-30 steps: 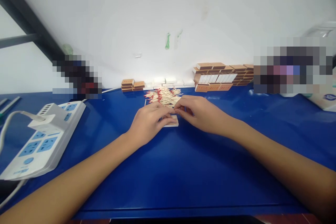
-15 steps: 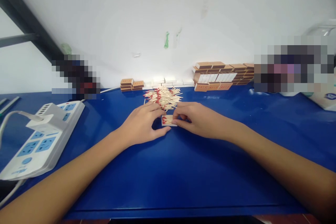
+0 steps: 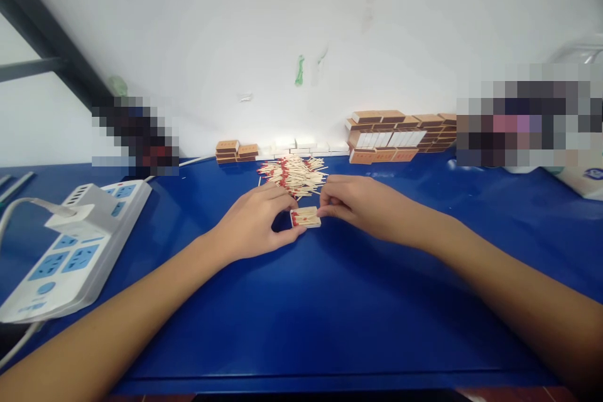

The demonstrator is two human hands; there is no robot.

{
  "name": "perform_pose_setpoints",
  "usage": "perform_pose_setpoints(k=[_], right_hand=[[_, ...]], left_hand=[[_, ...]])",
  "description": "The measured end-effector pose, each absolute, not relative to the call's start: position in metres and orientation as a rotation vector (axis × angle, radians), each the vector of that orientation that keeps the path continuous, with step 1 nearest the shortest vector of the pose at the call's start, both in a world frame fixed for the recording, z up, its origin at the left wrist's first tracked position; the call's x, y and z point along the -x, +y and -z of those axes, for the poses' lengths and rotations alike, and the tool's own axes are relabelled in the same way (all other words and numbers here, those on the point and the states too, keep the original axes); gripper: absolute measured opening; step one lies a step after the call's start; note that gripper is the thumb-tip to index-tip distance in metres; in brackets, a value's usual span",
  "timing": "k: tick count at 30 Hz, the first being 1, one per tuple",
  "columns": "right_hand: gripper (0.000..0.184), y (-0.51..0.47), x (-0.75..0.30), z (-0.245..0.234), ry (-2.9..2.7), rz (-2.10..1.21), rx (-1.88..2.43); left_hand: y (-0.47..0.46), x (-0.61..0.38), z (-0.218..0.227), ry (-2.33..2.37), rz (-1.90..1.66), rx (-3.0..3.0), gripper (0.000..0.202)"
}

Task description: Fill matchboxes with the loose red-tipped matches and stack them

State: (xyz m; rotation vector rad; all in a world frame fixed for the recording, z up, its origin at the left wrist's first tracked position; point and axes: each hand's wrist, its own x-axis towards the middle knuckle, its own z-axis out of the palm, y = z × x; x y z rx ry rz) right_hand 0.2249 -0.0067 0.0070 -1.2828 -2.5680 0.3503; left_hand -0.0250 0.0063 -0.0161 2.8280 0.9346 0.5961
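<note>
A small white matchbox tray (image 3: 313, 225) lies on the blue table with several red-headed matches (image 3: 306, 217) in it, their heads toward the left. My left hand (image 3: 257, 223) grips the tray's left end, thumb on the near side and fingers on the far side. At the tray's right end is my right hand (image 3: 351, 204), its thumb and fingertips pinched together; whether anything is between them I cannot make out. Just beyond the tray, a loose heap of matches (image 3: 294, 176) is spread on the table, most heads pointing left.
Along the wall stand white trays (image 3: 301, 146), a small stack of brown matchboxes (image 3: 227, 149) and a larger matchbox stack (image 3: 384, 156) to the right. A white power strip (image 3: 101, 257) with a plugged-in adapter (image 3: 87, 210) lies left. Blurred-out items stand at both sides.
My right hand has drawn back a little to the right and away from over the tray, uncovering its right end. My left hand keeps its place at the tray.
</note>
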Motion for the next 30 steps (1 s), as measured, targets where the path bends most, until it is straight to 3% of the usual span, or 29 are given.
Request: perform_pose_setpoints(k=[5,20,30], right_hand=[[0.024,-0.01,-0.218,-0.002,-2.513,-0.293,1.231],[0.014,-0.013,-0.214,0.002,-2.526,-0.549,1.063],[0.009,0.025,-0.206,0.026,-2.402,-0.176,1.304]], left_hand=[[0.005,0.024,0.017,0.933,-0.59,-2.822,0.025],[0.002,0.023,0.015,0.88,-0.52,-2.812,0.025],[-0.003,0.024,0.01,0.906,-0.411,-2.813,0.034]])
